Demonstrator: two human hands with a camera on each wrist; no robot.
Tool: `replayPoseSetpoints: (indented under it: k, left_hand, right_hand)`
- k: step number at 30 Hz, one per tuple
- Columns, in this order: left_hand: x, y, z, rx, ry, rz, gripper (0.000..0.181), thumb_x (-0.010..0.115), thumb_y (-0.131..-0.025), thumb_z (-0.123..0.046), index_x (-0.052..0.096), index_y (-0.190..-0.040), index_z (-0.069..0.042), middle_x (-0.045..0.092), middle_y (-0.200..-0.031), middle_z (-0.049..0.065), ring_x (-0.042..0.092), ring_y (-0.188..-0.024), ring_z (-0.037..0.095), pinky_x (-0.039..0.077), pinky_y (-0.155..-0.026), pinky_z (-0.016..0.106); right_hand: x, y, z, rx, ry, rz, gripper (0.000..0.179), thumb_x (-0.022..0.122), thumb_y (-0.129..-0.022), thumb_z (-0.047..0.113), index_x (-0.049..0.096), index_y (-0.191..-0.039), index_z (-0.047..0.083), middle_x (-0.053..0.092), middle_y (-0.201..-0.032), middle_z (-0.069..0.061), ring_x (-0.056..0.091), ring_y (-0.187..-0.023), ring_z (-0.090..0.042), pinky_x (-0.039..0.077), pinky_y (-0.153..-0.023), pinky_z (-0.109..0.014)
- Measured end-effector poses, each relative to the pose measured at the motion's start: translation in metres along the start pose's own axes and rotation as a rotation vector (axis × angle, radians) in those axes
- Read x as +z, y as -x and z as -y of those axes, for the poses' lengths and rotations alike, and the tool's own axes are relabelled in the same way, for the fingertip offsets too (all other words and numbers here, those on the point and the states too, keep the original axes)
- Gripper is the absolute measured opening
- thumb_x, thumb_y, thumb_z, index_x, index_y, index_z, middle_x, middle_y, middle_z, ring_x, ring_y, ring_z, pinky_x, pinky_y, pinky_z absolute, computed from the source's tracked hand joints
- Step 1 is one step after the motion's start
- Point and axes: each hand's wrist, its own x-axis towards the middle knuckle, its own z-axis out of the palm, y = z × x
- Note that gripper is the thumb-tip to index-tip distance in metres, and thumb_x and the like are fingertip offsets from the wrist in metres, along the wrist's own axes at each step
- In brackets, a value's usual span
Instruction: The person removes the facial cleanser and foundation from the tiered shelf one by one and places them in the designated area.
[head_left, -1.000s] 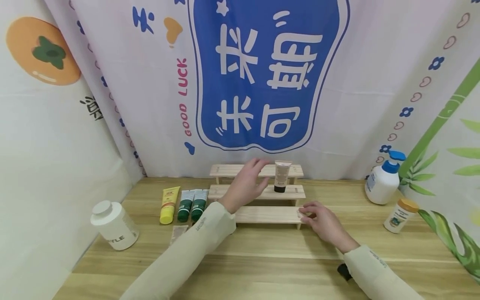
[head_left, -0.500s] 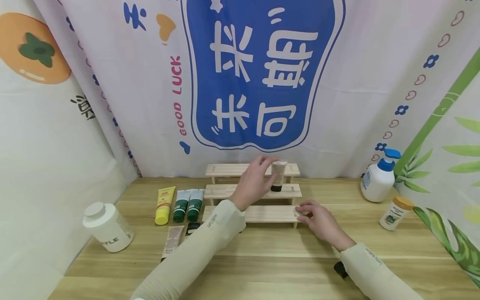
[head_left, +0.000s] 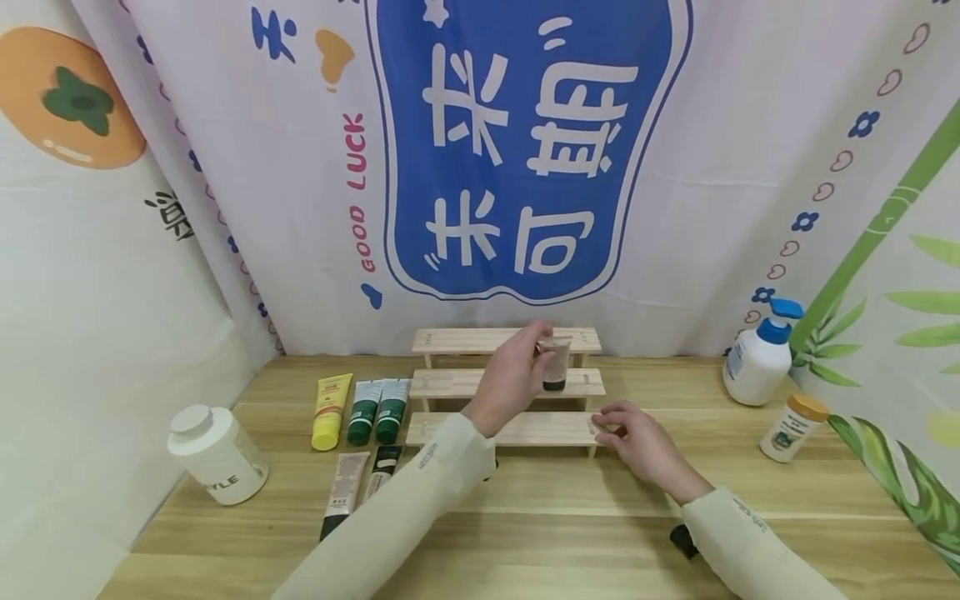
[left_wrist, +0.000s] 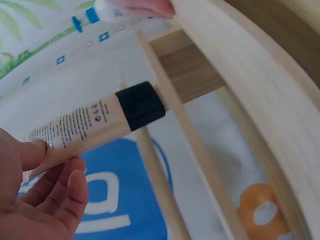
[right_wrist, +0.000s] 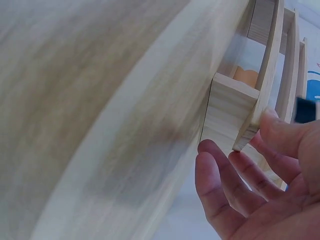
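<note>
A beige cosmetic tube [head_left: 557,367] with a black cap is at the right part of the middle step of a three-tier wooden display rack [head_left: 450,383]. My left hand [head_left: 510,379] pinches its crimped end between thumb and fingers. In the left wrist view the tube [left_wrist: 82,125] has its cap toward a step's edge; whether they touch I cannot tell. My right hand [head_left: 641,446] grips the right end of the lowest step. The right wrist view has the thumb over that board [right_wrist: 265,110] and fingers under it.
Left of the rack lie a yellow tube [head_left: 330,412], two green-and-white tubes [head_left: 363,412], another beige tube [head_left: 345,492] and a black tube [head_left: 382,467]. A white jar [head_left: 217,454] stands far left. At right are a pump bottle [head_left: 757,362] and an orange-capped bottle [head_left: 793,427].
My left hand has moved right onto the beige tube and taken hold of it. The tube now sits slightly lower in the head view. My right hand has stayed at the rack's end.
</note>
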Motion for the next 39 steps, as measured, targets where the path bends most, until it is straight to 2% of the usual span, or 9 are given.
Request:
replayPoseSetpoints:
  k: [5,11,19,27,32,37,39]
  left_hand:
    - [-0.027,0.009,0.002,-0.04,0.025,-0.033,0.025,0.062,-0.092,-0.008,0.051,-0.114,-0.011,0.06,-0.091,0.0,0.056,-0.077,0.009,0.049,-0.064,0.021]
    - [-0.069,0.028,0.011,-0.06,0.01,-0.08,0.028,0.063,-0.091,-0.007,0.054,-0.116,-0.013,0.059,-0.091,0.0,0.054,-0.075,0.01,0.049,-0.062,0.022]
    - [-0.118,0.066,0.033,-0.011,-0.061,-0.132,0.027,0.065,-0.088,-0.002,0.057,-0.114,-0.006,0.058,-0.086,0.002,0.052,-0.072,0.012,0.048,-0.061,0.026]
    - [-0.162,0.112,0.054,-0.107,-0.177,-0.13,0.031,0.065,-0.086,0.003,0.058,-0.115,-0.004,0.058,-0.086,0.003,0.053,-0.071,0.013,0.049,-0.059,0.027]
    - [-0.19,0.145,0.064,-0.202,-0.241,-0.111,0.033,0.063,-0.087,0.003,0.056,-0.119,-0.003,0.059,-0.087,0.007,0.054,-0.069,0.015,0.049,-0.054,0.025]
    - [-0.206,0.174,0.074,-0.27,-0.344,-0.075,0.033,0.064,-0.086,0.004,0.057,-0.117,-0.001,0.059,-0.085,0.008,0.054,-0.068,0.018,0.049,-0.055,0.032]
    - [-0.208,0.185,0.078,-0.319,-0.376,-0.034,0.032,0.064,-0.086,0.003,0.058,-0.117,-0.002,0.061,-0.087,0.009,0.055,-0.071,0.021,0.049,-0.059,0.037]
  right_hand:
    - [-0.001,0.002,-0.001,-0.006,-0.01,-0.004,0.028,0.07,-0.085,0.009,0.067,-0.112,0.001,0.058,-0.115,-0.011,0.061,-0.087,-0.021,0.051,-0.075,-0.038]
    - [-0.002,0.005,-0.005,0.005,0.003,-0.007,0.028,0.07,-0.085,0.01,0.067,-0.112,0.001,0.058,-0.115,-0.011,0.061,-0.087,-0.021,0.052,-0.074,-0.037]
    - [-0.003,0.008,-0.01,0.015,0.003,-0.005,0.029,0.07,-0.085,0.01,0.067,-0.113,0.002,0.059,-0.114,-0.01,0.06,-0.087,-0.021,0.052,-0.072,-0.037]
    - [0.0,0.007,-0.006,-0.002,0.005,-0.004,0.029,0.071,-0.085,0.01,0.067,-0.113,0.003,0.059,-0.113,-0.009,0.061,-0.086,-0.02,0.052,-0.072,-0.036]
    - [0.002,0.005,-0.003,-0.017,-0.001,0.0,0.03,0.07,-0.085,0.01,0.067,-0.113,0.002,0.059,-0.113,-0.009,0.06,-0.086,-0.02,0.052,-0.072,-0.036]
    - [0.002,0.002,-0.001,-0.021,0.004,0.004,0.029,0.07,-0.085,0.01,0.067,-0.113,0.002,0.059,-0.113,-0.009,0.06,-0.086,-0.02,0.052,-0.072,-0.035]
    - [0.003,0.002,0.0,-0.027,0.001,0.005,0.029,0.07,-0.085,0.009,0.067,-0.113,0.002,0.059,-0.113,-0.009,0.06,-0.086,-0.02,0.052,-0.072,-0.035]
